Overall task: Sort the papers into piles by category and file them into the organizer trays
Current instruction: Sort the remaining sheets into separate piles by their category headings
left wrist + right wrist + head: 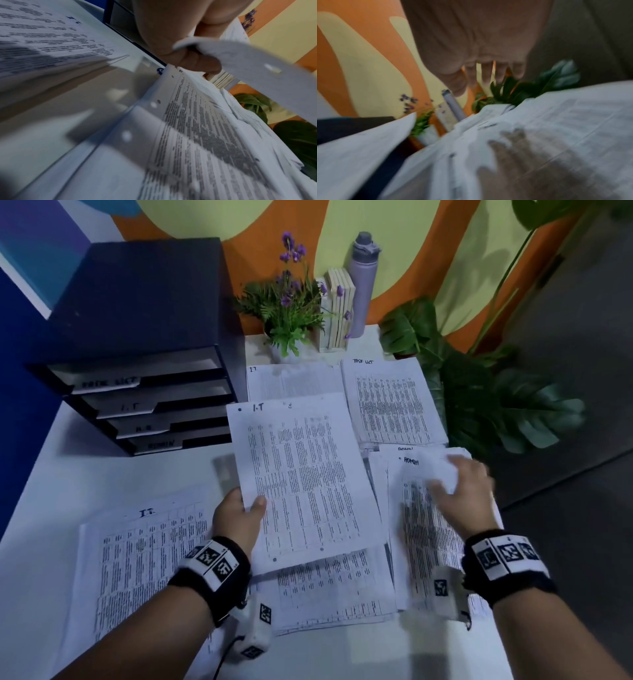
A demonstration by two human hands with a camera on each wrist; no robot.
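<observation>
Head view: sorting is well under way, filing apparently not begun. The left hand point(239, 517) pinches an I.T sheet point(301, 477) above the bench point(113, 474); labelled piles lie around, beside the organizer trays point(144, 402). The right hand point(462, 491), fingers spread, hovers over the ADMIN pile point(428, 542).

Left wrist: thumb and fingers clamp the sheet's edge.

Right wrist: blurred; fingers look relaxed, holding nothing.

The right hand point(462, 491) is smeared by blur over the near-right pile point(431, 529). The printed text there cannot be read. The lower tray labels point(150, 436) are too faint to read.
</observation>
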